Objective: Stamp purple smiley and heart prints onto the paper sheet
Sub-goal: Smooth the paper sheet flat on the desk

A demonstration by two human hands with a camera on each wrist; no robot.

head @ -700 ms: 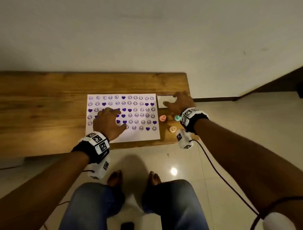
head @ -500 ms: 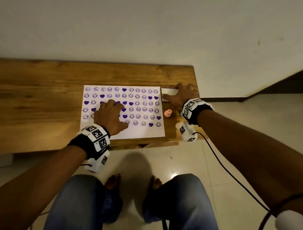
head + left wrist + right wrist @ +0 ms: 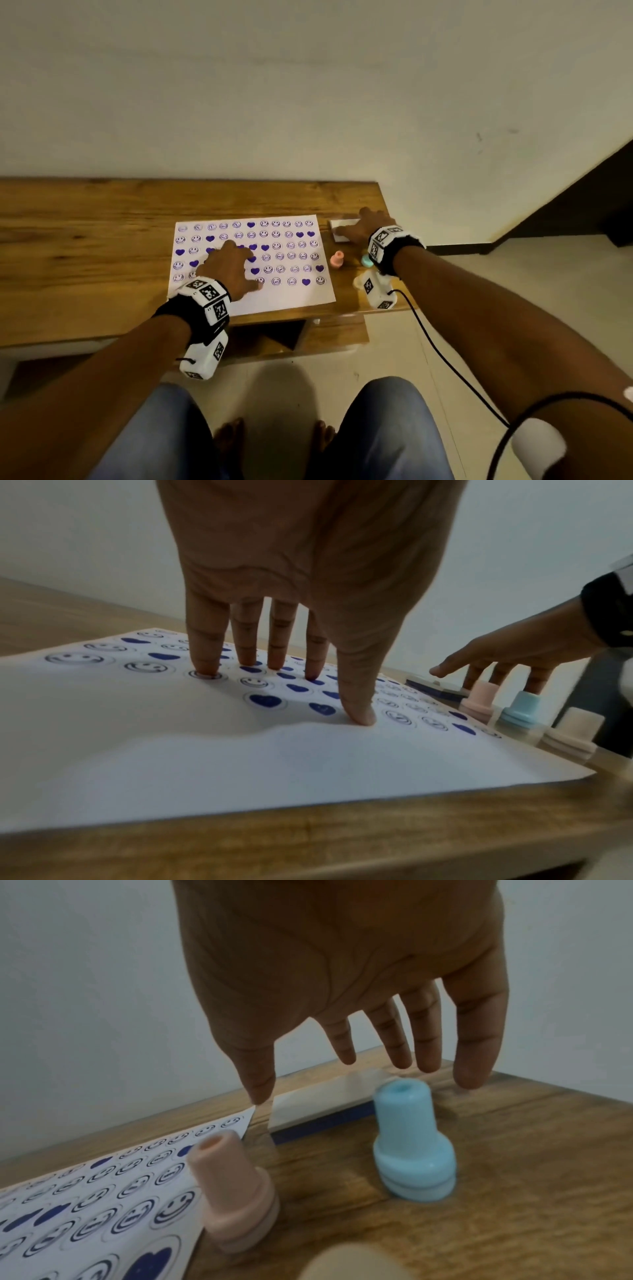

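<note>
Paper sheet [image 3: 274, 298] — flat on the wooden surface [image 3: 85, 246], six rows printed. Left hand [image 3: 229, 267]: grip spread, still pressing the sheet. Right hand [image 3: 363, 228]: grip spread, empty, unmoved over the ink pad [image 3: 318, 1104] right of sheet — no stamp lifted; pink stamp [image 3: 337, 259] idle.

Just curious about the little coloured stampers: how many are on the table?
3, all right of the paper: a pink stamp, a blue stamp beside it, and a cream stamp nearest the table's front edge.
</note>
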